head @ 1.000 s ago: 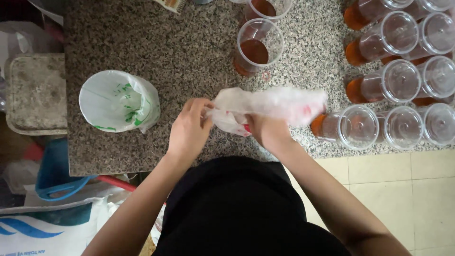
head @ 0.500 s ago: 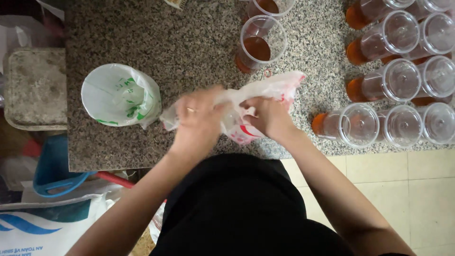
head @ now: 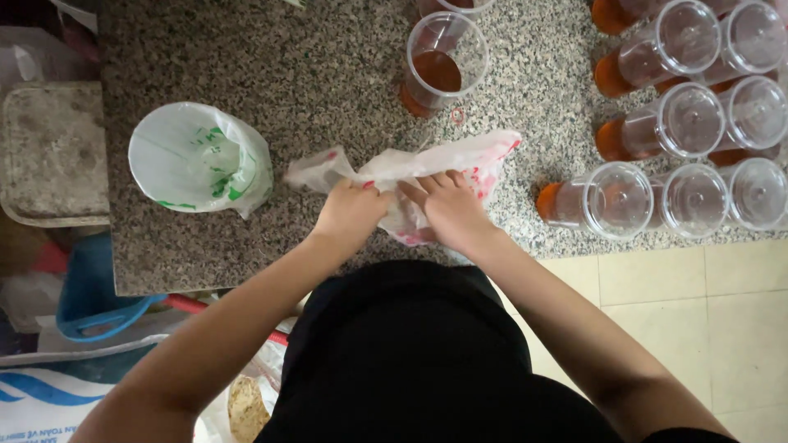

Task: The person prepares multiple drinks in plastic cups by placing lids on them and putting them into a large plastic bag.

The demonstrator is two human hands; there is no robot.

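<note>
Both of my hands grip a thin white plastic bag with red print (head: 460,160) that lies crumpled on the speckled granite counter (head: 312,57) near its front edge. My left hand (head: 351,215) pinches the bag's left part, and my right hand (head: 450,207) pinches it just beside, fingertips nearly touching. A white bag with green print (head: 197,160) stands open in a round shape to the left of my hands. One clear plastic cup holding brown liquid (head: 443,61) stands just beyond the bag.
Several clear lidded cups with orange-brown liquid (head: 685,123) crowd the counter's right side. A grey stone slab (head: 49,152) sits left of the counter. Below it lie a blue plastic handle (head: 90,299) and a white-blue sack (head: 49,398). Tiled floor (head: 698,312) shows right.
The bag has been pulled left and spread flatter on the counter. My hands have come closer together at its near edge, the left one moving right.
</note>
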